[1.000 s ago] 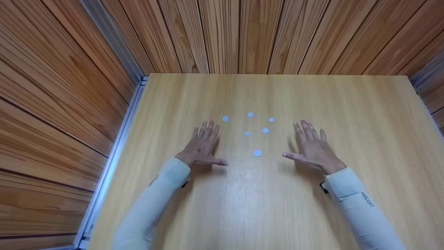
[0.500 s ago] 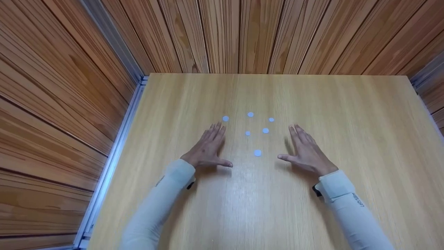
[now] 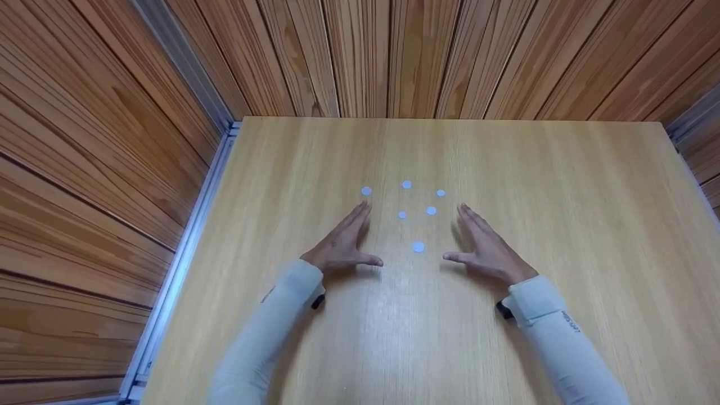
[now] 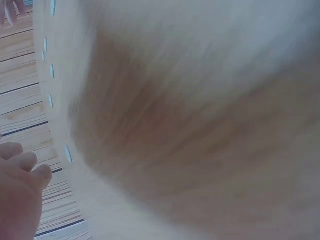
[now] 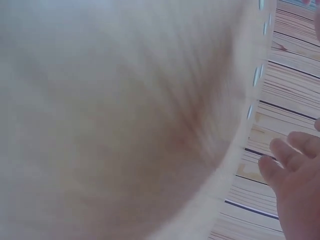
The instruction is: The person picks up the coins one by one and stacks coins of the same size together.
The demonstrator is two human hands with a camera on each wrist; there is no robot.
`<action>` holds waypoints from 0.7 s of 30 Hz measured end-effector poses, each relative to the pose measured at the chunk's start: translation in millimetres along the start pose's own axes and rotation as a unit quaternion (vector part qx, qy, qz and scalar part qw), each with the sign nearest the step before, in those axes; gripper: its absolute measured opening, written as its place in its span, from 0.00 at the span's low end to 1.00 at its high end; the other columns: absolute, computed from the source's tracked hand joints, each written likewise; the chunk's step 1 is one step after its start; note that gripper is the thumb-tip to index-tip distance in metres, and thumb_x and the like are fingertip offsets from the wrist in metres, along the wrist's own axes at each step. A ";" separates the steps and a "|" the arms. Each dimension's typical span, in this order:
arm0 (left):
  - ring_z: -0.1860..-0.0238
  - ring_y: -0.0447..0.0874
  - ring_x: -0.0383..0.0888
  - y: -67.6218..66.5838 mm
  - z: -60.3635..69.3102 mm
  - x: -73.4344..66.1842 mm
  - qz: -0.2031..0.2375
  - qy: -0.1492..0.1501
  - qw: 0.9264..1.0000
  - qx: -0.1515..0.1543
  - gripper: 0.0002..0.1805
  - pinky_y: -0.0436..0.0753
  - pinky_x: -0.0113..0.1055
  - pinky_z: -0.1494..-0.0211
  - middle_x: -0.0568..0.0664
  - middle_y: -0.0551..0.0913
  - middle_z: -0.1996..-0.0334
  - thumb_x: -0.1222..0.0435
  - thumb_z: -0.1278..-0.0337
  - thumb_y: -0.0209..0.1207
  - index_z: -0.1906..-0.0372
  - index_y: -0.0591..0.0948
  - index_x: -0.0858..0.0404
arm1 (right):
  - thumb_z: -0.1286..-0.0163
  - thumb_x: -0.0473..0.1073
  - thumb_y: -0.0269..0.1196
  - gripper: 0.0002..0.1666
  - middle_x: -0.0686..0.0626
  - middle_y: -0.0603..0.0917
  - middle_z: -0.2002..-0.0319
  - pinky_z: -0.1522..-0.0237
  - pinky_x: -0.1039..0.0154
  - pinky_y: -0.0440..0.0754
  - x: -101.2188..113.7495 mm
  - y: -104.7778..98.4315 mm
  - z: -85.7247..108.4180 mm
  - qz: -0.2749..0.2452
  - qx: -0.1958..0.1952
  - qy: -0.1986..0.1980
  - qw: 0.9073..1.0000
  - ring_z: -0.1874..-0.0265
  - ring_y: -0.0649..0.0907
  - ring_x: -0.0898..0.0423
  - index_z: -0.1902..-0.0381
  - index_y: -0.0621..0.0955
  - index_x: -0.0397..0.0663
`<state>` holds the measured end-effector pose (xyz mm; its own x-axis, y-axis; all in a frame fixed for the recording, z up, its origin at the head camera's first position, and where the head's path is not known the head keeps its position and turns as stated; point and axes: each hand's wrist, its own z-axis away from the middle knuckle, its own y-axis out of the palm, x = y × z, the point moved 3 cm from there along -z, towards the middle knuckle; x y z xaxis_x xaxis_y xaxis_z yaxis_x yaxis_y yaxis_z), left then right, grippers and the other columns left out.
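Several pale blue round dots lie flat on the wooden table in the head view, among them a near one (image 3: 418,247), a far one (image 3: 406,184) and a left one (image 3: 367,191). My left hand (image 3: 344,241) is over the table to the left of the dots, fingers straight and thumb spread toward the middle; its fingertips are nearest the left dot. On the other side my right hand (image 3: 488,247) mirrors it, also with straight fingers and a spread thumb. Neither hand holds anything. Both wrist views show part of a hand and the dots at a slant.
The light wood table (image 3: 590,225) reaches back to a wall of wooden planks (image 3: 416,56). Another plank wall (image 3: 84,197) stands on the left, with a metal rail (image 3: 185,253) along the table's edge. Pale sleeves cover both forearms.
Both hands have moved inward, toward each other and the dots. The fingers of each hand have drawn closer together. The dots have kept their places on the table.
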<state>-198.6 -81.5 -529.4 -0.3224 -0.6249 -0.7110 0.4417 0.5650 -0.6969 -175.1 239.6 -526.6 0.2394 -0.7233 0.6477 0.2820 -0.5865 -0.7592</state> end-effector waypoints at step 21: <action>0.23 0.54 0.48 10.6 -9.1 0.6 0.116 -0.019 0.992 -0.038 0.54 0.59 0.43 0.26 0.52 0.58 0.23 0.60 0.52 0.75 0.22 0.57 0.61 | 0.42 0.44 0.75 0.57 0.38 0.63 0.26 0.32 0.45 0.63 5.5 19.1 -8.3 -0.152 -0.016 -0.017 0.988 0.28 0.63 0.38 0.22 0.57 0.41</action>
<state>-201.7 -71.0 -538.1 -0.1861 -0.4928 -0.8500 0.4360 0.7339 -0.5209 -176.2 221.4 -538.1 0.1800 -0.4998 0.8472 0.3171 -0.7859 -0.5309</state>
